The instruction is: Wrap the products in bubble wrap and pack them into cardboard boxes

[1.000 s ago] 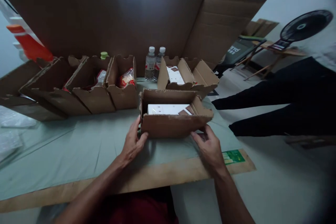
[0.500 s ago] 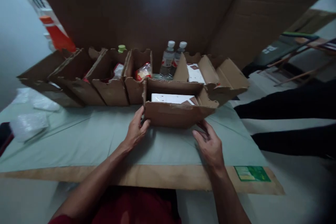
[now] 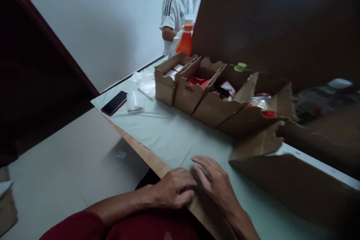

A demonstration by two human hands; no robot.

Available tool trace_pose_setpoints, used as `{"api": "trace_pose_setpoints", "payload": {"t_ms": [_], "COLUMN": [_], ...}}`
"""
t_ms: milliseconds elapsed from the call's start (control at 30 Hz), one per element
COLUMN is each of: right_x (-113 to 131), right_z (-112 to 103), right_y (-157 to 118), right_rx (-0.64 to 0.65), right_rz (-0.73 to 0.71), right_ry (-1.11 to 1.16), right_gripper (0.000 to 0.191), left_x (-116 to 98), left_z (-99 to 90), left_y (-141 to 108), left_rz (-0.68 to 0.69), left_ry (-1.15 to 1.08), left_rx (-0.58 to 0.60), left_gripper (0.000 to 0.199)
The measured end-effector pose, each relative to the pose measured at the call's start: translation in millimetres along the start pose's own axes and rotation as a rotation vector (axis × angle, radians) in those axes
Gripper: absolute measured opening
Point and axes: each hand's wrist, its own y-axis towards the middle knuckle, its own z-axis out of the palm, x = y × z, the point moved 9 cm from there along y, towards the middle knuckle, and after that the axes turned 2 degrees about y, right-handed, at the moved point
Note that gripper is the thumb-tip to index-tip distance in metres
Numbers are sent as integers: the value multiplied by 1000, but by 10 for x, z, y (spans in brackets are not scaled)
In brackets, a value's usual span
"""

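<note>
My left hand (image 3: 177, 188) is over the wooden front edge of the table, its fingers curled loosely with a gap to the thumb and nothing seen in them. Beside it, almost touching, my right hand (image 3: 212, 180) has its fingers apart and holds nothing. To the right of my hands stands a cardboard box (image 3: 298, 183) with a white item (image 3: 323, 165) inside. Behind it a row of open cardboard boxes (image 3: 216, 112) holds red and clear packets (image 3: 261, 102).
A phone (image 3: 114, 103) and bubble wrap (image 3: 135, 101) lie on the green cloth at the left. An orange bottle (image 3: 185, 41) stands behind the boxes. A person in a white shirt (image 3: 176, 11) is at the back. A tall cardboard panel (image 3: 267, 26) rises behind.
The view has swung left, bringing the phone and person into sight. Both my hands have come away from the front box and drawn close together at the table's edge.
</note>
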Motion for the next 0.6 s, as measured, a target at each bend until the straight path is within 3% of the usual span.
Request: {"api": "trace_pose_setpoints", "payload": {"t_ms": [100, 167, 267, 367, 467, 533, 600], "right_x": [363, 596, 866, 987, 953, 899, 870], "right_z": [499, 910, 1538, 1851, 1665, 1254, 722], "right_y": [914, 1480, 2162, 2567, 2610, 2446, 2124], "right_rx": [138, 234, 388, 447, 397, 256, 37], "right_rz": [-166, -240, -307, -320, -293, -268, -264], "right_ry": [-58, -134, -257, -291, -288, -270, -257], "right_gripper": [31, 34, 37, 42, 44, 36, 27], "left_x": [284, 442, 511, 486, 580, 693, 745], "left_z": [-386, -526, -571, -556, -633, -786, -954], "left_y": [-125, -185, -199, -203, -311, -479, -647], "left_rz": [-177, -248, -219, -158, -237, -352, -429], "left_ry": [-87, -145, -190, -207, -293, -318, -303], "left_rx": [-219, -299, -332, -351, -452, -613, -766], "left_gripper": [22, 25, 26, 24, 29, 43, 64]}}
